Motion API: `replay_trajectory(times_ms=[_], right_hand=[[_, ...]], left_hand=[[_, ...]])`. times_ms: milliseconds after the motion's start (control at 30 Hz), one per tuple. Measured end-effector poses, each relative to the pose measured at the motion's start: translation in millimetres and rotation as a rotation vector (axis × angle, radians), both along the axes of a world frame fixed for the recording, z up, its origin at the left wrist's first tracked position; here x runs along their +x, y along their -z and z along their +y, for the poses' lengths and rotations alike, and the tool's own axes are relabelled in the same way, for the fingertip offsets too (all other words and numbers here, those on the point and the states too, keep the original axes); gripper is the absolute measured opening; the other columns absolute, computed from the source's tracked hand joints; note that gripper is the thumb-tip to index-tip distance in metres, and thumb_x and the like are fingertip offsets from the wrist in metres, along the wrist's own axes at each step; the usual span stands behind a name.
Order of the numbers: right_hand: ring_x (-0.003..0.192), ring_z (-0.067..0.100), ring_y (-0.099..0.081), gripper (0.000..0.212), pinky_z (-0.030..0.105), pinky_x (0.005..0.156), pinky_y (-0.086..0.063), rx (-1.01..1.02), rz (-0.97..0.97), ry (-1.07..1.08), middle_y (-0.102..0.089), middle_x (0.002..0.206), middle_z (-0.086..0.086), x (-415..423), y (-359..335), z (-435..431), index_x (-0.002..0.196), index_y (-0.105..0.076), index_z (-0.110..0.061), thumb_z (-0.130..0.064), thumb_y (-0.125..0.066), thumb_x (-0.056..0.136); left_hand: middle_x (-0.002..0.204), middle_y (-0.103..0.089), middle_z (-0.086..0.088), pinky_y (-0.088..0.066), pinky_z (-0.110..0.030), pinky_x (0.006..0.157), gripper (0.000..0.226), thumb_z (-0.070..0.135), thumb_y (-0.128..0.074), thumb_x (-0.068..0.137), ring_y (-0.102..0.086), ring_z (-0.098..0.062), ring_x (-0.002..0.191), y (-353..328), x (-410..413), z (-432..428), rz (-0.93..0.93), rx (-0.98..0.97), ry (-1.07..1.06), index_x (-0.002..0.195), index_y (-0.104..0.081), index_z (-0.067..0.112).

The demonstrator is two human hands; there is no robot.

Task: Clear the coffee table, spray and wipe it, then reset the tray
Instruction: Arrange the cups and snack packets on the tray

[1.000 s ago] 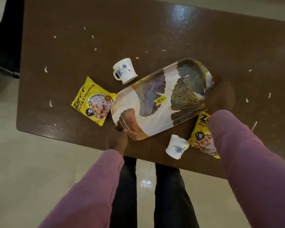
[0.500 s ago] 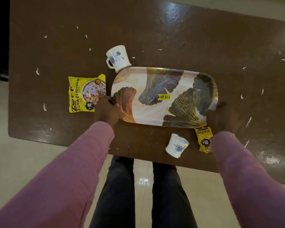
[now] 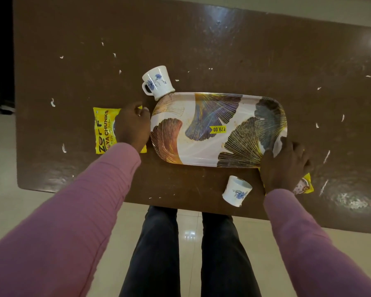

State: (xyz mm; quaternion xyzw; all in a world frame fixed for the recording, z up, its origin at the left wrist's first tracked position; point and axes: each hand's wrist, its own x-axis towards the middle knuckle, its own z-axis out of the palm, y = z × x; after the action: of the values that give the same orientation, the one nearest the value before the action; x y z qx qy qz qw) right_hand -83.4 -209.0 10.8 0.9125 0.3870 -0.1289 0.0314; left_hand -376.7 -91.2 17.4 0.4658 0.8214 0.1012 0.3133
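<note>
Nearest the viewer, well short of the tray, dark trouser legs [image 3: 189, 254] stand on a pale tiled floor [image 3: 30, 215], and two pink sleeves [image 3: 77, 221] reach forward over the edge of the brown desk [image 3: 223, 43].

Just short of the tray's near right corner a white near cup [image 3: 237, 190] with a blue flower appears to lie on its side, its mouth turned toward the tray and clear of it.

The right hand [image 3: 284, 163] is at the tray's right end. Its thumb lies over the rim and its fingers spread down the outside, so it has hold of that end. Under this hand a yellow right packet [image 3: 305, 184] shows only at its corner.

The tray [image 3: 219, 129], a long white oval with gold-lined fan leaves and a yellow price sticker [image 3: 217, 129], lies flat on the desk, lengthwise from left to right.

At its left end the left hand [image 3: 133, 125] has its back to the camera and its fingers curled against the rim. Whether they clasp the tray cannot be told. This hand covers part of a yellow left packet [image 3: 103, 129] of soya chunks lying just left of the tray.

A white far cup [image 3: 157, 82] touches the tray's far left corner.

White scraps [image 3: 53, 102] dot the desk around and beyond the tray.
</note>
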Motion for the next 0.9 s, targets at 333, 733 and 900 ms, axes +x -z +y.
replay_trajectory(times_ms=[333, 733, 900], right_hand=[[0.097, 0.029, -0.061, 0.025, 0.030, 0.078, -0.042, -0.266, 0.515, 0.042, -0.068, 0.111, 0.012, -15, -13, -48, 0.109, -0.068, -0.009, -0.011, -0.051, 0.091], [0.102, 0.027, -0.059, 0.034, 0.040, 0.088, -0.050, -0.302, 0.779, 0.366, -0.063, 0.111, 0.008, -6, -3, -61, 0.113, -0.064, -0.009, 0.006, -0.049, 0.087], [0.101, 0.033, -0.062, 0.050, 0.046, 0.089, -0.052, -0.404, 0.718, 0.249, -0.066, 0.113, 0.015, -1, -3, -61, 0.121, -0.061, -0.003, 0.016, -0.057, 0.075]], left_hand=[[0.107, -0.066, 0.007, -0.052, -0.044, 0.093, 0.027, 0.034, -0.070, 0.083, -0.064, -0.017, 0.101, 13, -3, 56, -0.459, -0.180, -0.086, 0.107, -0.059, 0.030], [0.116, -0.066, -0.001, -0.052, -0.026, 0.077, 0.045, 0.023, -0.074, 0.083, -0.065, -0.016, 0.102, 15, -12, 80, -0.584, -0.334, -0.108, 0.125, -0.059, 0.015], [0.108, -0.063, -0.005, -0.053, -0.026, 0.080, 0.029, 0.010, -0.064, 0.091, -0.064, -0.015, 0.096, 13, -13, 84, -0.608, -0.330, -0.125, 0.119, -0.056, 0.011]])
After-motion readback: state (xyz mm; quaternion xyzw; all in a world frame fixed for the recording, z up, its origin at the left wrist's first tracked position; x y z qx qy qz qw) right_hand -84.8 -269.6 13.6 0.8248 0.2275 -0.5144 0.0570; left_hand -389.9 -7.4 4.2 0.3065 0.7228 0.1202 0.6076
